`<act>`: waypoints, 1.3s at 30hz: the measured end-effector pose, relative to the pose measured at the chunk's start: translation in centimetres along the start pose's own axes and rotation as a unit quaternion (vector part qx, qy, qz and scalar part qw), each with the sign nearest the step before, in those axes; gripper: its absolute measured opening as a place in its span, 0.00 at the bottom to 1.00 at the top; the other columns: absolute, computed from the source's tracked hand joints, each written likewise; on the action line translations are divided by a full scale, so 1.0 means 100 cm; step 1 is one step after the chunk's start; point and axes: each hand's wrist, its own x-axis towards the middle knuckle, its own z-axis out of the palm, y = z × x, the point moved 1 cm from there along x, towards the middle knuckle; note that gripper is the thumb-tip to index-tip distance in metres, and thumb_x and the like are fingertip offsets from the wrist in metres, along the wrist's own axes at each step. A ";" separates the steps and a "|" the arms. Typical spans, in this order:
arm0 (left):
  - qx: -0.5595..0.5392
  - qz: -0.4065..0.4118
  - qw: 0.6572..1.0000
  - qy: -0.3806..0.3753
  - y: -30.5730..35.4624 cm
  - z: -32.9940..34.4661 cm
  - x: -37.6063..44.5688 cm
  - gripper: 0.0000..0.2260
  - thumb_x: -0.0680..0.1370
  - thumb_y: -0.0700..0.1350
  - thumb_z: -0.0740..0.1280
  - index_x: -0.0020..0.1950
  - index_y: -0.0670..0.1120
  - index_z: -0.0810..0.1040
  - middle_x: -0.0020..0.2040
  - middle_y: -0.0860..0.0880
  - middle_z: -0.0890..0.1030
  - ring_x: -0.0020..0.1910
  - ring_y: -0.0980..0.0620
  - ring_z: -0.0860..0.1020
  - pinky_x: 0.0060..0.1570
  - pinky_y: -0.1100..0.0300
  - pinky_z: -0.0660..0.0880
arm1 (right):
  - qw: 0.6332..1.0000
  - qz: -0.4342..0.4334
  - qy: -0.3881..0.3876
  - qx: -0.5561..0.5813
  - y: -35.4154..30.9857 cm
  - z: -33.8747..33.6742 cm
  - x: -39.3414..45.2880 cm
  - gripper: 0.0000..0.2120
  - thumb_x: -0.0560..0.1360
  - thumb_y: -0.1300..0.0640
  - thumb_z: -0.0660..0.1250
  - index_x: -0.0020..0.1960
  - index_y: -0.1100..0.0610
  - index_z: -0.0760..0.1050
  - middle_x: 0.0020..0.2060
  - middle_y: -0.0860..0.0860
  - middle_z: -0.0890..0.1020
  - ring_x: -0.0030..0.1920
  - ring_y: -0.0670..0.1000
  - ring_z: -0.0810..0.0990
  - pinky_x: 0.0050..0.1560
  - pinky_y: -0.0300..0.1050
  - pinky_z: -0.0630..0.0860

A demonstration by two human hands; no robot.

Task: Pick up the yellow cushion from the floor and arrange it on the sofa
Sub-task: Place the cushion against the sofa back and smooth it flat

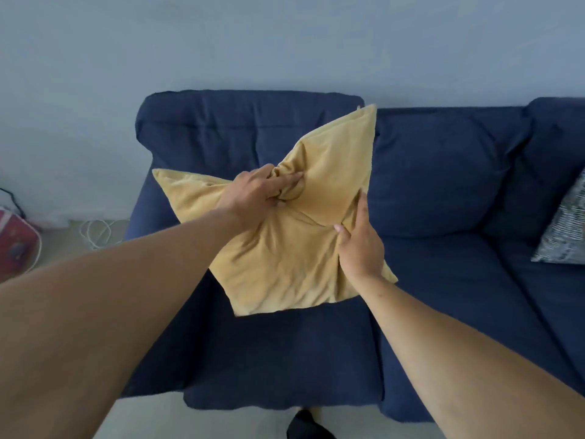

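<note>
Yellow cushion [285, 248], bunched in left fingers [286, 180]

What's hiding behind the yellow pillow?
Behind the yellow cushion you can see the blue sofa, its seat and back cushions. The left hand and right hand grip the cushion. The covered patch of sofa stays hidden.

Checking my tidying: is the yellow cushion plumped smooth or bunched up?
Bunched up. The left hand grips a gathered wad of the yellow cushion, creases radiating outward; the right hand holds its edge.
</note>
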 end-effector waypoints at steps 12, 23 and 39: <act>0.135 -0.083 0.972 -0.172 -0.107 0.115 0.102 0.34 0.79 0.49 0.64 0.80 0.47 0.51 0.77 0.45 0.61 0.74 0.42 0.64 0.73 0.46 0.60 | 0.964 -0.087 -0.212 -0.134 0.049 0.081 0.125 0.37 0.80 0.57 0.63 0.81 0.52 0.45 0.80 0.52 0.57 0.79 0.53 0.60 0.75 0.53 0.63; 0.077 -0.116 0.983 -0.120 -0.203 0.122 0.132 0.32 0.78 0.60 0.62 0.79 0.51 0.56 0.75 0.47 0.66 0.78 0.45 0.60 0.79 0.44 0.45 | 0.899 -0.232 -0.235 -0.288 0.003 0.130 0.254 0.39 0.78 0.47 0.66 0.81 0.53 0.47 0.81 0.53 0.51 0.81 0.54 0.46 0.80 0.58 0.44; 0.012 -0.031 0.999 -0.018 -0.174 0.043 0.129 0.09 0.78 0.46 0.68 0.54 0.50 0.86 0.40 0.53 0.74 0.40 0.48 0.77 0.41 0.53 0.71 | 0.905 -0.258 -0.210 -0.265 -0.043 0.089 0.251 0.11 0.77 0.53 0.68 0.39 0.57 0.75 0.39 0.51 0.74 0.42 0.53 0.72 0.55 0.51 0.69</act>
